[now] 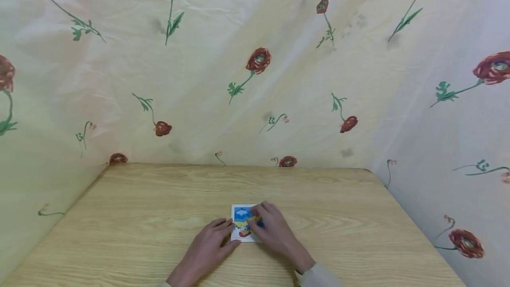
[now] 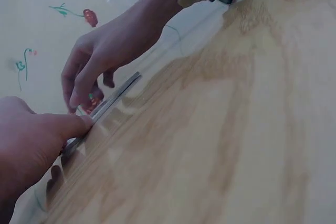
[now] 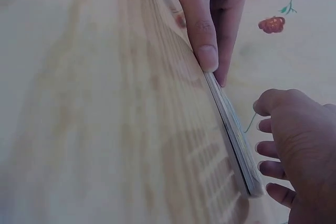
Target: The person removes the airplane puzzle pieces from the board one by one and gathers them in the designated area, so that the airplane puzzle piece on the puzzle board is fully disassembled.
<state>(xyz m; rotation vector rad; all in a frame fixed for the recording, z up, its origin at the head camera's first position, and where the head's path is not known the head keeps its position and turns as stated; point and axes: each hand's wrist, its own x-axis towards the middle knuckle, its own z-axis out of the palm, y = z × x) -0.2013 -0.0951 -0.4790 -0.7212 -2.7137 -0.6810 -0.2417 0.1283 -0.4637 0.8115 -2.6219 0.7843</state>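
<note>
Floral fabric backs a wooden table (image 1: 139,216) where, low in the frame's centre, a left hand (image 1: 207,245) steadies a picture card's (image 1: 240,216) edge while right hand (image 1: 275,231) fingertips press, slightly spread, on its face.

The right hand (image 1: 275,230) covers much of the card (image 1: 241,223), hiding its picture's lower right part.

Readable text: none in any view.
Card stack (image 1: 241,223): top face shows a colour picture in blue, yellow and red, with no letters or numbers legible.
Floral cloth (image 1: 255,79) behind the card stack: printed flowers only, no writing.
</note>
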